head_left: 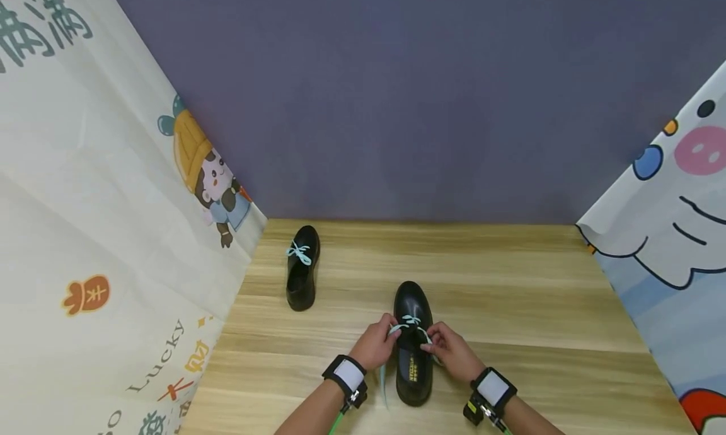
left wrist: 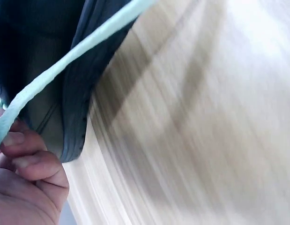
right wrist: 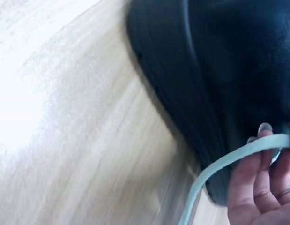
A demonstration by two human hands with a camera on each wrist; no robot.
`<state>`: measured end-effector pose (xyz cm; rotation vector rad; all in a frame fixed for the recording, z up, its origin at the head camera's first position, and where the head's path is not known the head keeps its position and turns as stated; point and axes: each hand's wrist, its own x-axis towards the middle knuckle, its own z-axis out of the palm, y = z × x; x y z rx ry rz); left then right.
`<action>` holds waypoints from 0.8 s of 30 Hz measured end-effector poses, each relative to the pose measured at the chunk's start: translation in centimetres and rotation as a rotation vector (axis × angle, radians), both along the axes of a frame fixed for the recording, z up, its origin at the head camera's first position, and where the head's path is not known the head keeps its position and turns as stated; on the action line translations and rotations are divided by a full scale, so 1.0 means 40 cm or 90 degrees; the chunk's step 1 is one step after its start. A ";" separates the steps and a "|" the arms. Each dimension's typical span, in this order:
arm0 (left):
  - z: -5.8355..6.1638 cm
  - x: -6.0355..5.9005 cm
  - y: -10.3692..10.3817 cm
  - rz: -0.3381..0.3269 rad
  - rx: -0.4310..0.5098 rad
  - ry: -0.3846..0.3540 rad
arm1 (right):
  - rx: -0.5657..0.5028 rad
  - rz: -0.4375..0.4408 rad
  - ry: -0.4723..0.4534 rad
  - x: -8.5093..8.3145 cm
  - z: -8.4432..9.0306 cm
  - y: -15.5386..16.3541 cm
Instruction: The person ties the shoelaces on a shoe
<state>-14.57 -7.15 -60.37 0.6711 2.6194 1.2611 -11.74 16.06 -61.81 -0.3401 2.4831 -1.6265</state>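
Head view: wood-grain surface (head_left: 522, 290); purple-grey backdrop (head_left: 397, 107); left grip (head_left: 375, 343), right grip (head_left: 455, 354) both closed, pinching pale shoelace (left wrist: 71, 56).

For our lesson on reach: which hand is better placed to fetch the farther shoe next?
Left, I'd judge: the left hand is nearer the farther shoe; the right hand is mostly right of the nearer shoe. Each holds a lace.
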 end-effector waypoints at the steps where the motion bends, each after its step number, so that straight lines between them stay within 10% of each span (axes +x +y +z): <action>1: 0.000 -0.002 -0.005 -0.006 -0.006 0.003 | -0.005 0.000 -0.002 0.000 0.002 0.006; 24: 0.029 -0.069 -0.130 -0.044 0.005 -0.006 | 0.127 0.112 0.015 -0.033 0.047 0.176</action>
